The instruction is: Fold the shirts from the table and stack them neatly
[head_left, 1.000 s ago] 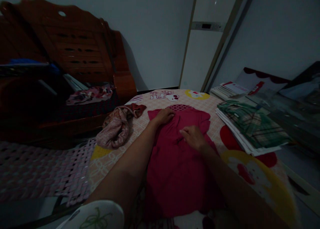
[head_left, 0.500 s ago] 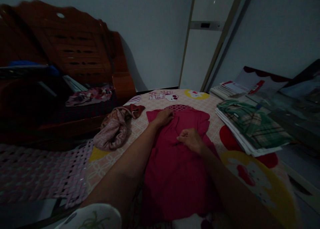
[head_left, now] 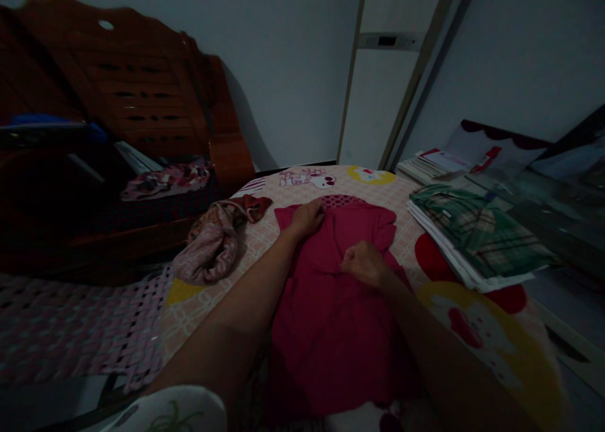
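A deep pink shirt [head_left: 331, 331] lies spread lengthwise on the round table, creased around the middle, with a dotted patch [head_left: 341, 201] at its far edge. My left hand [head_left: 308, 219] rests at the upper left of the shirt, its fingers curled closed on the cloth near the neck. Lower down and to the right, my right hand [head_left: 363, 263] is closed in a pinch on the front of the shirt, where folds run out from the fingertips. My forearms cover part of both sides of the shirt.
A patterned tablecloth [head_left: 265, 243] covers the table. Crumpled brownish-pink cloth [head_left: 212, 246] lies left. A folded green plaid shirt [head_left: 472, 230] tops a white stack at right. Beyond are a carved wooden chair [head_left: 142, 98], a woven seat [head_left: 80, 325] and papers [head_left: 435, 164].
My right hand has shifted slightly to the right, drawing the pink cloth with it; creases there have changed. My left hand stays near the neck. The whole view has moved slightly.
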`<state>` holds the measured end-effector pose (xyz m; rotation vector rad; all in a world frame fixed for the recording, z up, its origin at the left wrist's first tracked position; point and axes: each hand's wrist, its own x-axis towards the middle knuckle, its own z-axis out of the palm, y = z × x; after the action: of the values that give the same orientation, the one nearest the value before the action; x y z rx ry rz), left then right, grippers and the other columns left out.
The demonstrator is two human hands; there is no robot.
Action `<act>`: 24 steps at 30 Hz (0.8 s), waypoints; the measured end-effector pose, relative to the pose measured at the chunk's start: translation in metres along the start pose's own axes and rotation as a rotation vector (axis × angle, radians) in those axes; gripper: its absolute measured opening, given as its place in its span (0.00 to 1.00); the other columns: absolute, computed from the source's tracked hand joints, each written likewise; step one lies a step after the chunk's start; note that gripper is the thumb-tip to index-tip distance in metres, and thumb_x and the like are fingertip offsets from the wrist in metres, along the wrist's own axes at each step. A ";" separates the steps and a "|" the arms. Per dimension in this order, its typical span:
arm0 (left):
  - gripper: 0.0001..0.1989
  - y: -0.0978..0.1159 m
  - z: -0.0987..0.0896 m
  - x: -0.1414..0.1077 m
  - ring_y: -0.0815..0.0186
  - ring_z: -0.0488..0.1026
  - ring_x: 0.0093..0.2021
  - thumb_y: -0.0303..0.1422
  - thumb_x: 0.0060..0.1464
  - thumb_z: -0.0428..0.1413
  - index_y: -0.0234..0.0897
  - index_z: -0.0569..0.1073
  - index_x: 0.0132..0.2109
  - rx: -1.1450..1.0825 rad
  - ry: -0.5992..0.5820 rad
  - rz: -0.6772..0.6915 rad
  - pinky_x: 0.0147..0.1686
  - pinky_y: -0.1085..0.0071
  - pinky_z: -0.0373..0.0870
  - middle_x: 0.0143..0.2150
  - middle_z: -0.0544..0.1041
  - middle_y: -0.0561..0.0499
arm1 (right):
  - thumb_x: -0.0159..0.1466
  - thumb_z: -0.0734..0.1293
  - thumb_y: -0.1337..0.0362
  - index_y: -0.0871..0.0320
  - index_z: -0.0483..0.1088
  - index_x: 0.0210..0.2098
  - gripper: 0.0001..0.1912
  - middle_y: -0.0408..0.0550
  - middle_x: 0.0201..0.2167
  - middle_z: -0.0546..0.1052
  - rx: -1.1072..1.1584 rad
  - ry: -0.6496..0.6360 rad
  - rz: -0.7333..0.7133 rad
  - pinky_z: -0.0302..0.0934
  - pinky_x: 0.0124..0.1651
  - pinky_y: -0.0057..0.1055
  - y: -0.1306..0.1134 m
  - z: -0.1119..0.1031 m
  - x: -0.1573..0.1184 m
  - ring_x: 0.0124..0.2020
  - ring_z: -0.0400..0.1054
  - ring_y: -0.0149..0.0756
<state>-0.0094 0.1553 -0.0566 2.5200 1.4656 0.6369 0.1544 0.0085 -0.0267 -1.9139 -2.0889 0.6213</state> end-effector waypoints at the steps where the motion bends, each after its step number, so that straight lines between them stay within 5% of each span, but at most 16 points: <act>1: 0.09 0.002 0.000 -0.001 0.56 0.74 0.46 0.27 0.58 0.51 0.34 0.72 0.44 0.026 -0.008 0.009 0.44 0.65 0.68 0.45 0.77 0.41 | 0.52 0.66 0.68 0.61 0.75 0.21 0.07 0.46 0.19 0.74 -0.045 -0.008 -0.002 0.47 0.24 0.26 -0.001 0.000 0.000 0.22 0.64 0.29; 9: 0.08 0.002 -0.003 -0.003 0.59 0.71 0.46 0.32 0.58 0.55 0.34 0.71 0.44 -0.106 0.089 0.064 0.47 0.65 0.67 0.46 0.75 0.43 | 0.55 0.66 0.68 0.62 0.79 0.27 0.09 0.51 0.25 0.78 -0.202 -0.059 -0.050 0.50 0.25 0.27 -0.007 -0.006 -0.004 0.24 0.68 0.33; 16: 0.09 0.000 0.002 -0.001 0.60 0.71 0.45 0.35 0.57 0.55 0.35 0.73 0.42 -0.165 -0.103 0.270 0.49 0.64 0.67 0.43 0.77 0.45 | 0.56 0.66 0.69 0.62 0.79 0.27 0.08 0.52 0.26 0.80 -0.176 -0.053 -0.090 0.54 0.28 0.26 -0.010 -0.008 -0.007 0.27 0.70 0.34; 21: 0.19 -0.008 -0.011 -0.001 0.62 0.73 0.46 0.40 0.57 0.55 0.37 0.73 0.52 -0.353 -0.213 0.219 0.47 0.66 0.70 0.49 0.77 0.45 | 0.58 0.65 0.68 0.62 0.75 0.22 0.10 0.48 0.20 0.76 0.018 0.024 -0.109 0.52 0.25 0.25 0.000 -0.057 -0.019 0.23 0.67 0.30; 24: 0.20 -0.014 -0.030 0.001 0.62 0.74 0.47 0.40 0.57 0.54 0.38 0.73 0.54 -0.457 -0.295 0.215 0.46 0.67 0.70 0.50 0.78 0.45 | 0.60 0.64 0.65 0.62 0.75 0.24 0.12 0.45 0.17 0.73 0.177 0.287 -0.042 0.54 0.24 0.25 0.022 -0.093 -0.027 0.20 0.65 0.30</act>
<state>-0.0330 0.1610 -0.0337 2.2976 0.8440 0.5268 0.2188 -0.0038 0.0480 -1.7421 -1.8276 0.4727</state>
